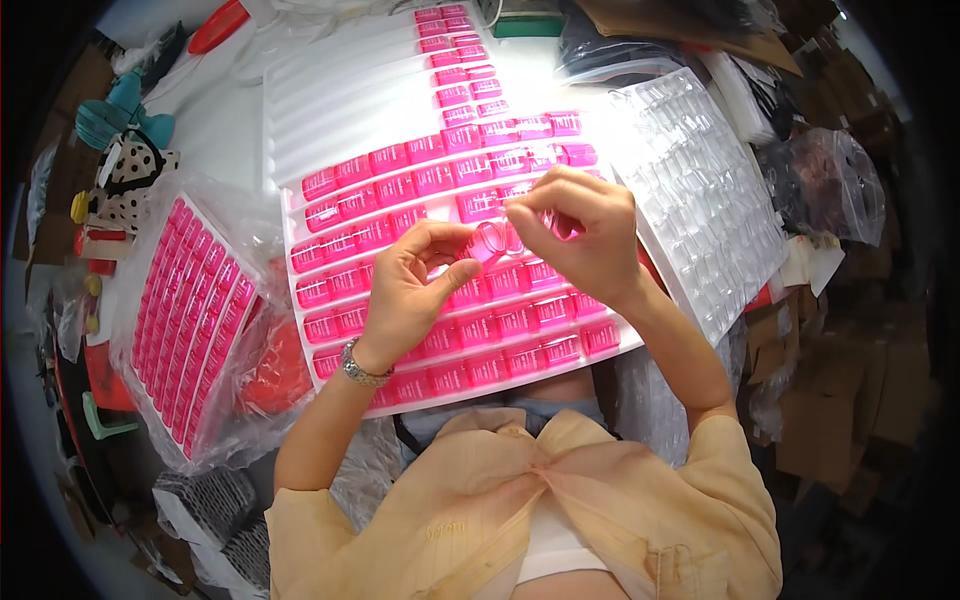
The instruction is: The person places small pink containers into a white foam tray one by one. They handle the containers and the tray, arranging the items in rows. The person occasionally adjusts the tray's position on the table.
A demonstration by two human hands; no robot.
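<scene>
My left hand [412, 292], with a metal watch on the wrist, pinches a small see-through pink container [486, 244] by its side, its round rim turned toward my right hand. My right hand [592, 238] is closed just right of that rim, thumb and fingertips together; whatever lies between them is too small or hidden to name. Beneath both hands is a white ridged tray [628, 336] holding rows of similar pink containers with pale print. One gap shows in a row just beyond my left hand.
Behind lies another white ridged tray [335, 105], partly filled with pink containers. A tray of clear plastic pieces [695, 200] slants at the right. At the left, a pink-filled tray [185, 325] sits in clear plastic wrapping. Cardboard boxes [830, 400] stand at the lower right.
</scene>
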